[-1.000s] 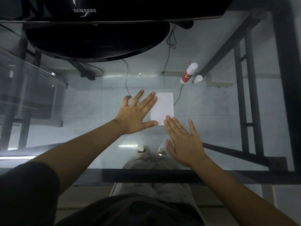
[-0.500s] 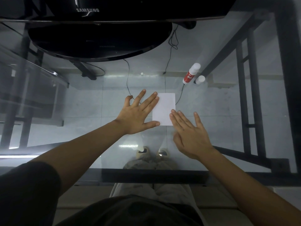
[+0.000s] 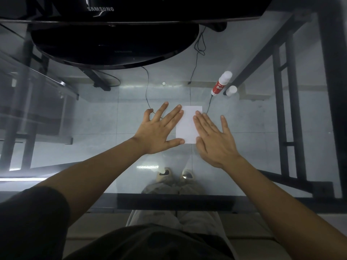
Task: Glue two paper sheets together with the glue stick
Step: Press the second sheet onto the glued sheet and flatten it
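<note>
A small white paper (image 3: pixel 187 124) lies flat on the glass table (image 3: pixel 262 128); I cannot tell whether it is one sheet or two stacked. My left hand (image 3: pixel 159 132) lies flat beside the paper's left edge, fingers spread, fingertips and thumb touching it. My right hand (image 3: pixel 214 137) rests flat over the paper's right side, fingers apart. A glue stick (image 3: pixel 220 83) with a red label lies on the glass beyond the paper to the right, with its white cap (image 3: pixel 231 90) standing beside it.
A black Samsung monitor (image 3: pixel 120 8) with a round base (image 3: pixel 116 45) stands at the far edge. Cables (image 3: pixel 195 59) and black table frame bars (image 3: pixel 281 109) show through the glass. My legs and shoes (image 3: pixel 174 175) are below the table.
My right hand has slid forward from below the paper's corner onto its right side. My left hand has stayed at the left edge.
</note>
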### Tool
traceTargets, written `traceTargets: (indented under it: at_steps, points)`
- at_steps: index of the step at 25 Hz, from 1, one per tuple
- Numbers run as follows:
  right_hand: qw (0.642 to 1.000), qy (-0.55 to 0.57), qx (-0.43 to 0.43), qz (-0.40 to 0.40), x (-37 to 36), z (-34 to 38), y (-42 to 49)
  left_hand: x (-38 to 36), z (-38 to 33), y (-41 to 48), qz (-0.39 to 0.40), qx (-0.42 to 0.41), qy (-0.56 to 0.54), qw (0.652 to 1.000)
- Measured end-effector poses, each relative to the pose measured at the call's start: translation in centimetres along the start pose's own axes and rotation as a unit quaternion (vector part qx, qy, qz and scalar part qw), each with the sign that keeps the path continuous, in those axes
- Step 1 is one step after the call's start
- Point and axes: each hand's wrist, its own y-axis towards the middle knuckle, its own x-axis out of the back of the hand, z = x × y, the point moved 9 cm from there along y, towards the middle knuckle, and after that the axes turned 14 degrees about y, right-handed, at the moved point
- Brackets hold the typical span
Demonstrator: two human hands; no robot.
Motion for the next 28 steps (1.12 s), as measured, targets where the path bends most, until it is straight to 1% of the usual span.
traceTargets:
  at_steps: [2, 4, 7, 9, 14, 18, 20, 23, 26, 28]
  points:
    - [1.0, 0.004, 0.02, 0.006, -0.5, 1.2, 0.7, 0.0, 0.0, 0.0, -0.001, 0.001, 0.005, 1.0]
    - [1.0, -0.009, 0.027, 0.004, -0.5, 0.9, 1.0, 0.0, 0.0, 0.0, 0.002, -0.001, 0.004, 1.0]
    - [1.0, -0.011, -0.018, -0.02, 0.4, -1.5, 1.2, 0.1, 0.0, 0.1, 0.0, -0.002, 0.0, 1.0]
    - [0.999, 0.0, -0.035, -0.027, 0.7, -1.8, 1.3, 0.1, 0.0, 0.0, 0.001, -0.003, 0.001, 1.0]
    - [1.0, 0.002, 0.014, -0.018, 0.6, -0.1, 2.2, 0.1, 0.0, 0.0, 0.001, -0.003, -0.001, 1.0]
    - [0.999, 0.005, -0.035, -0.034, 0.6, -2.3, 2.4, 0.2, 0.0, 0.0, 0.009, -0.005, -0.002, 1.0]
    - [0.999, 0.009, -0.033, -0.021, 0.3, -2.9, 1.9, 0.2, 0.0, 0.0, 0.015, -0.005, -0.005, 1.0]
    - [1.0, -0.008, -0.002, 0.008, -0.1, -3.5, 1.0, 0.1, 0.0, -0.1, 0.026, -0.003, -0.012, 1.0]
    - [1.0, -0.025, 0.003, 0.014, 0.1, -3.7, 0.7, 0.2, 0.1, 0.0, 0.037, -0.007, -0.012, 0.999]
    - [0.999, -0.03, -0.001, 0.017, 0.1, -3.6, 0.8, 0.7, 0.2, -0.1, 0.032, 0.007, -0.046, 0.998]
